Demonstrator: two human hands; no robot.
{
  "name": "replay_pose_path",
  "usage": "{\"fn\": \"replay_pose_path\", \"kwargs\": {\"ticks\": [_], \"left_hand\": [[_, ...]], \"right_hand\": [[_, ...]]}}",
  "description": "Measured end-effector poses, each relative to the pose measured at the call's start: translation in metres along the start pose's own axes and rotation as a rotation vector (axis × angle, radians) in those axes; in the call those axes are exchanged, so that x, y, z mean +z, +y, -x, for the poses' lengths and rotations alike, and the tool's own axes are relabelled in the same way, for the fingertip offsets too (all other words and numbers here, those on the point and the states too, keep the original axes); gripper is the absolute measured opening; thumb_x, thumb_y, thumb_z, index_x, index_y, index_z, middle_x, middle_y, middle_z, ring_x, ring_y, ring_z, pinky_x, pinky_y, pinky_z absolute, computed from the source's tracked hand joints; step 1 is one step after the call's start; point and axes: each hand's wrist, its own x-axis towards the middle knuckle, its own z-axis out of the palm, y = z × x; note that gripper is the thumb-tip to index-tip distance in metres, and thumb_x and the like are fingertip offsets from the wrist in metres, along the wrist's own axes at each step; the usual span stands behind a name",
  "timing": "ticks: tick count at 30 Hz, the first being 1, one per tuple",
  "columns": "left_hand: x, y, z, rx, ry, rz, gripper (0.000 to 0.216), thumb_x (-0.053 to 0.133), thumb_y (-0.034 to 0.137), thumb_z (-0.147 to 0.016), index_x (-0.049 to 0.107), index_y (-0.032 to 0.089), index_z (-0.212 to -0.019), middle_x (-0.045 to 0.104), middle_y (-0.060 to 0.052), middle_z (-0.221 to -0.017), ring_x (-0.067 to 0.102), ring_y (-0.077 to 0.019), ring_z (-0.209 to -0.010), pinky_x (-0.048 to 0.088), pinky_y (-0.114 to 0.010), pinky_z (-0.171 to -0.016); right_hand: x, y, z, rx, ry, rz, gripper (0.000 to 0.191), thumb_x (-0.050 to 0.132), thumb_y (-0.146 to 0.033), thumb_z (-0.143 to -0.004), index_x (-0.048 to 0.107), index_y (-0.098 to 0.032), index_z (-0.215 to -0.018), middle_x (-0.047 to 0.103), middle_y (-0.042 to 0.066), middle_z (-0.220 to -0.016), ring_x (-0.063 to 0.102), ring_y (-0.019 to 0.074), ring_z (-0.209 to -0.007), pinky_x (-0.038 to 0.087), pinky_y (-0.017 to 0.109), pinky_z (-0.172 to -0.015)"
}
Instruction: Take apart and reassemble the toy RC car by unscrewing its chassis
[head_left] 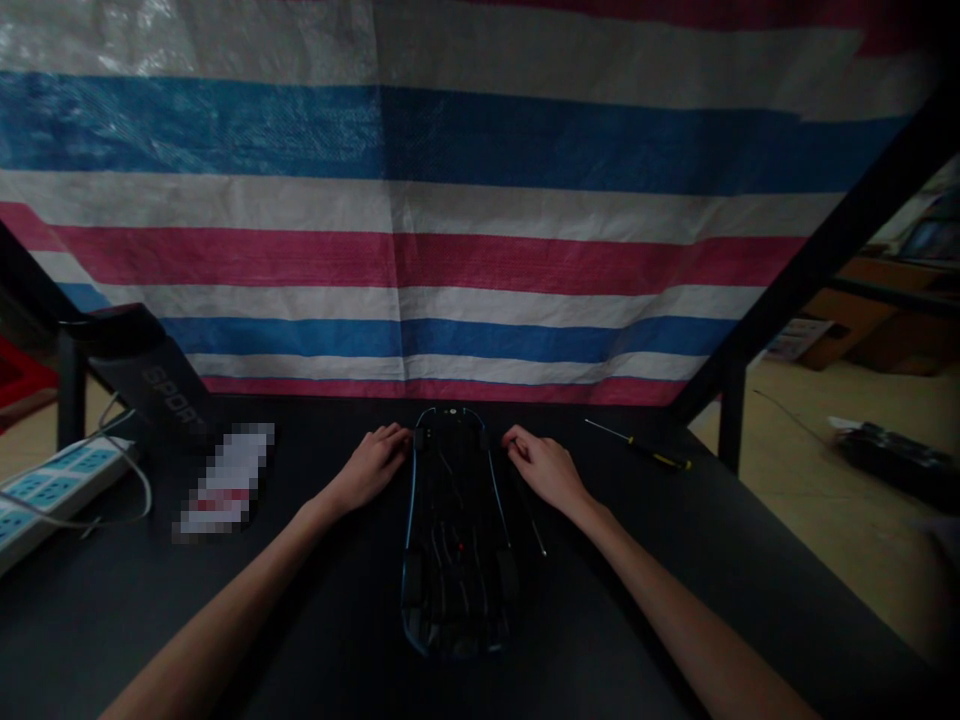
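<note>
A black toy car chassis with a blue rim (456,540) lies lengthwise on the dark table (315,620), its far end pointing away from me. My left hand (371,465) rests at the far left corner of the chassis, fingers curled against its edge. My right hand (541,465) is at the far right corner, fingers curled and touching the chassis there. A thin dark rod or screwdriver (531,520) lies on the table just right of the chassis, below my right hand.
A yellow-handled screwdriver (641,447) lies at the back right of the table. A white and blue power strip (52,490) with a cable sits at the left edge. A black box (161,385) and a blurred card (225,482) lie at back left. A striped tarp (450,230) hangs behind.
</note>
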Motion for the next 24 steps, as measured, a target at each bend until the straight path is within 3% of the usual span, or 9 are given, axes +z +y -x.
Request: {"fn": "replay_pose_path", "kwargs": {"ticks": [12,24], "left_hand": [[-0.0034,0.0046,-0.0014,0.021,-0.018,-0.013,0.024,0.040,0.024,-0.107,0.061,0.020,-0.118,0.064,-0.010,-0.117,0.061,-0.0264,-0.106,0.048,-0.045,-0.099],[-0.0043,0.0076,0.0000,0.003,-0.009,-0.030,0.029,0.041,0.026,-0.106,0.063,0.020,-0.125,0.065,-0.013,-0.124,0.062,-0.0288,-0.113,0.046,-0.050,-0.107]], "right_hand": [[-0.0001,-0.0006,0.0001,0.003,-0.007,0.010,0.018,0.051,-0.026,-0.099,0.067,-0.029,-0.107,0.066,-0.005,-0.074,0.061,0.0147,-0.065,0.028,0.026,-0.059],[-0.0005,-0.0010,0.0001,0.013,-0.009,0.017,0.019,0.050,-0.026,-0.099,0.067,-0.029,-0.107,0.065,-0.004,-0.073,0.060,0.0152,-0.066,0.028,0.026,-0.059]]}}
